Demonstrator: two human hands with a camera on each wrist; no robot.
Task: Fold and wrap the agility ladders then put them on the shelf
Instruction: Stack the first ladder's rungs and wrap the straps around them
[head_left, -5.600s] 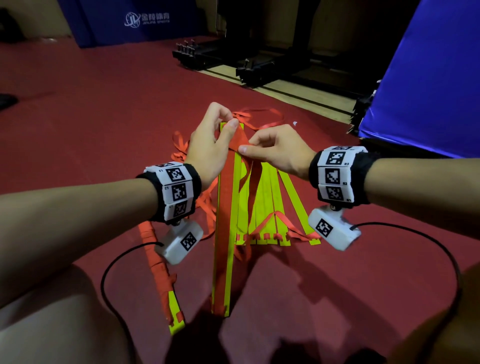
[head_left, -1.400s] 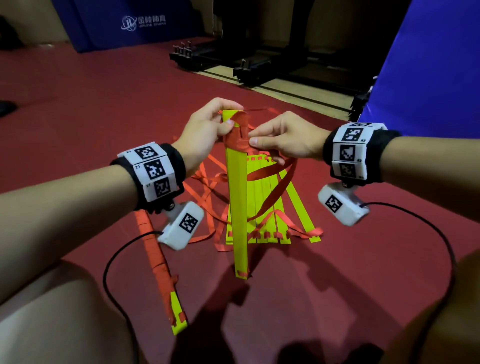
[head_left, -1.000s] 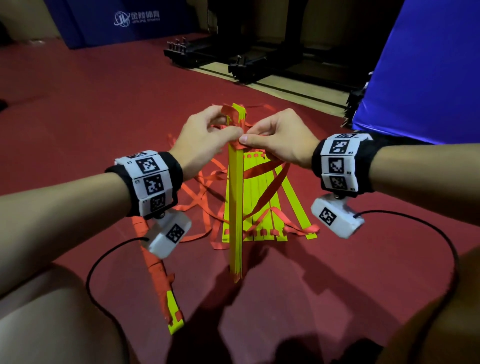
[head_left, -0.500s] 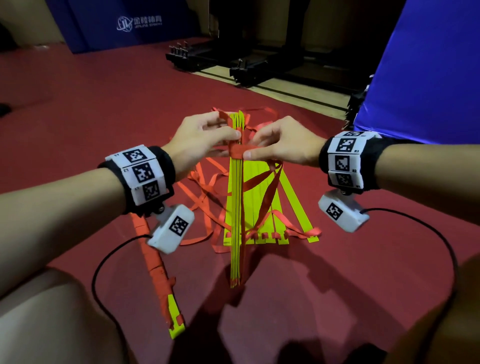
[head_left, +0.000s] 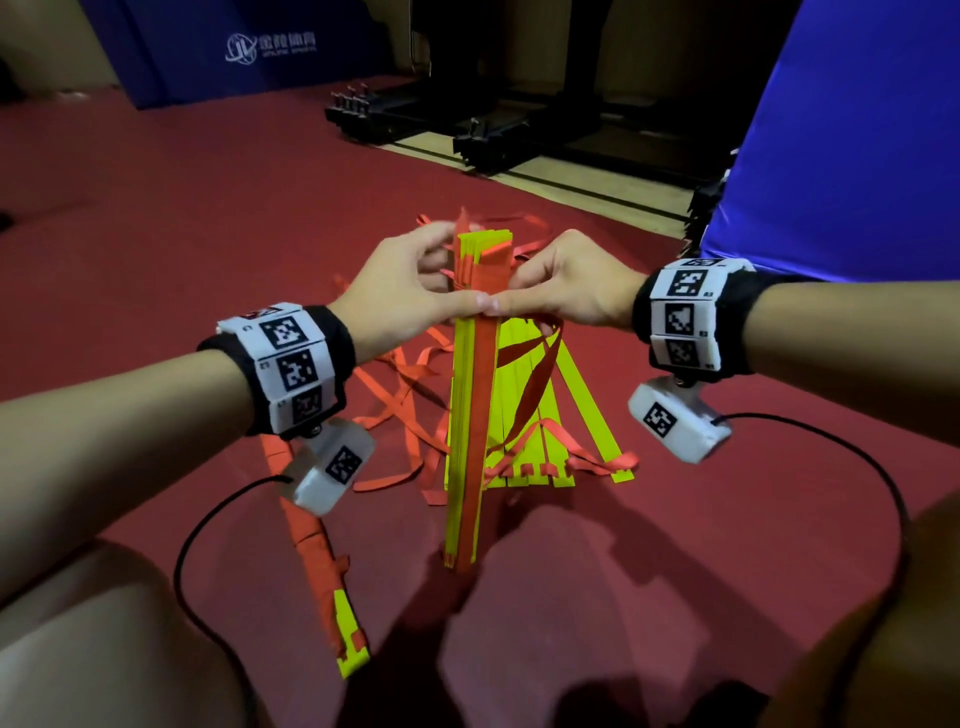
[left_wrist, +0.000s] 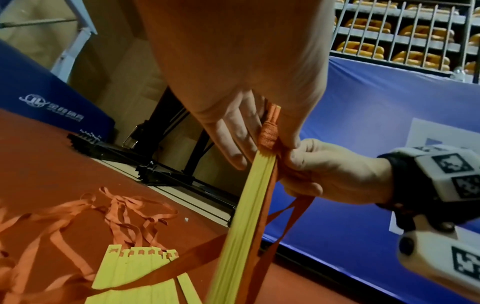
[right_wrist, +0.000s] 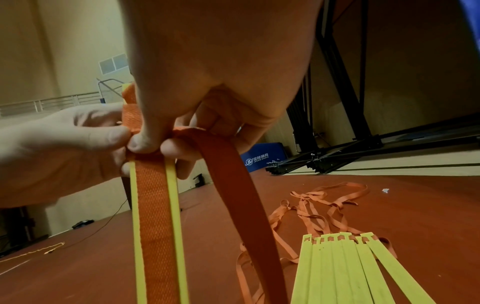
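Both hands are pinching the top of the yellow rung stack (head_left: 467, 415), standing up w/ its bottom on the red floor (head_left: 156, 208), left hand (head_left: 410, 296) & right hand (head_left: 566, 286) just as near, w/ the orange strap (head_left: 480, 410) running down its long side.

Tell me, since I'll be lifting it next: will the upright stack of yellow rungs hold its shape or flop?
The stack of yellow rungs probably stays stiff: it stands straight on end. It may fan apart, since both the left hand and right hand pinch its top. The orange strap hangs slack, so it likely flops.
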